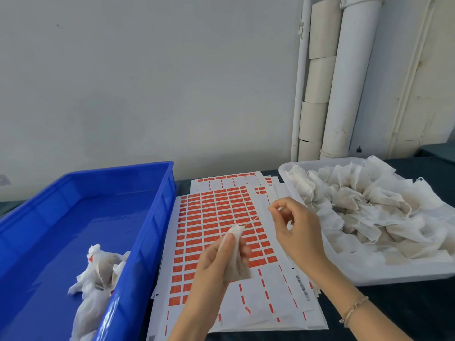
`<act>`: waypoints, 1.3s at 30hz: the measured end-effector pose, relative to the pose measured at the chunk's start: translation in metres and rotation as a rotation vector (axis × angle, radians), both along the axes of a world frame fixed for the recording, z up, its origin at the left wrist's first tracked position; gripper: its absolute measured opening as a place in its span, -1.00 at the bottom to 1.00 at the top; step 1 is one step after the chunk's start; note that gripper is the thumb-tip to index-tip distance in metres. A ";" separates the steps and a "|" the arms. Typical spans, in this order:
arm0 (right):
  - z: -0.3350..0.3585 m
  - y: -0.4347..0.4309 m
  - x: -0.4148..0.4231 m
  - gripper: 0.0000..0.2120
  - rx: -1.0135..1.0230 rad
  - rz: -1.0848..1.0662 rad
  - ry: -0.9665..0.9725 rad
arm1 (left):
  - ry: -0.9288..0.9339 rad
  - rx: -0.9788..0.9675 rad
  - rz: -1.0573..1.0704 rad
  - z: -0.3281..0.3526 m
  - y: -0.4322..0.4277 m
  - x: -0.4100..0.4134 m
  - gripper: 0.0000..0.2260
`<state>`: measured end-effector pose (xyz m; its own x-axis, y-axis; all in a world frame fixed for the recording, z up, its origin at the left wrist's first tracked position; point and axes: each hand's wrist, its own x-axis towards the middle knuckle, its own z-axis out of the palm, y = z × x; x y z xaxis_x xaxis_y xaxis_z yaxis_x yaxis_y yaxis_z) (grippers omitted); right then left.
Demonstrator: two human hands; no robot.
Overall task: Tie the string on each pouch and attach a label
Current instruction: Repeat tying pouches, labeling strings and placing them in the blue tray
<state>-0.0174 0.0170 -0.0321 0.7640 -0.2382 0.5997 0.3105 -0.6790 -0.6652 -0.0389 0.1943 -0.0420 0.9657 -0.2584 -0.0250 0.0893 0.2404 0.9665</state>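
Holding a soft white pouch — left hand squeezes it, right hand pinches its thin string.

A bright blue plastic tray fills the lower left of the frame. It holds a few white pouches, one marked with a spot of orange-red. At lower centre lie white label sheets printed with a tight grid of orange-red rectangles, thinning to sparse orange-red dashes toward the bottom edge. Over them is an off-white pouch with a pale tan string. At right, a translucent white tub holds a cream-white heap of pouches. The tabletop is dark navy, the wall pale grey, and the pipes at upper right white. A gold-toned bracelet shows at lower right.
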 end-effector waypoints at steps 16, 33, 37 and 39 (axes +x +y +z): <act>-0.008 0.042 -0.048 -0.93 0.274 0.456 0.276 | -0.679 0.480 0.333 -0.013 -0.008 0.008 -0.81; -0.010 0.041 -0.030 -0.88 0.701 0.337 0.424 | -0.115 0.171 0.273 -0.005 -0.015 0.002 -0.78; -0.013 0.038 -0.029 -0.90 0.738 0.306 0.433 | -0.015 0.159 0.307 -0.010 -0.014 0.002 -0.72; -0.014 0.036 -0.028 -0.90 0.759 0.292 0.426 | 0.021 0.159 0.271 -0.012 -0.014 0.001 -0.68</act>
<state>-0.0456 0.0531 -0.0463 0.9763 -0.2159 0.0155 0.0277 0.0538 -0.9982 -0.0376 0.1804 -0.0535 0.9977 0.0173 -0.0648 0.0627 0.1043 0.9926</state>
